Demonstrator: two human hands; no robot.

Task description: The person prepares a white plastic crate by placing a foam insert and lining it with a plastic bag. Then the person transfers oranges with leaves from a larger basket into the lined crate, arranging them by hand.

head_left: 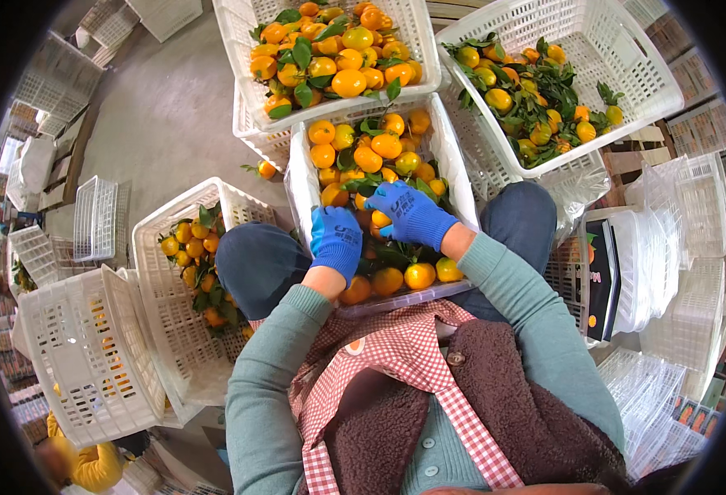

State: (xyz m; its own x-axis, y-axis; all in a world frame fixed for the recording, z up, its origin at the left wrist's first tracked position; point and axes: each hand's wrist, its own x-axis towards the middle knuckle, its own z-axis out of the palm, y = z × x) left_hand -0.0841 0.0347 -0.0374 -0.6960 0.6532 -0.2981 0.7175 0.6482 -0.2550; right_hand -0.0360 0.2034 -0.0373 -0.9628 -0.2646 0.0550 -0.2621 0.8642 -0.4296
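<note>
A white-lined crate (pixel 462 165) of oranges with green leaves (pixel 386 147) rests between my knees. Both hands wear blue gloves and work among the fruit at its middle. My left hand (pixel 335 239) is at the crate's left side, fingers curled down; what they hold is hidden. My right hand (pixel 416 216) is just right and above it, fingers bent over the fruit beside an orange; I cannot make out exactly what they grip. Loose oranges (pixel 420 275) lie below my hands.
Fruit-filled white crates stand at the back (pixel 227 33), right (pixel 655 74) and left (pixel 152 239). A stacked crate (pixel 91 355) sits at lower left. Clear plastic containers (pixel 651 388) and a black box (pixel 602 280) are at right. A person in yellow sleeves (pixel 95 462) is at lower left.
</note>
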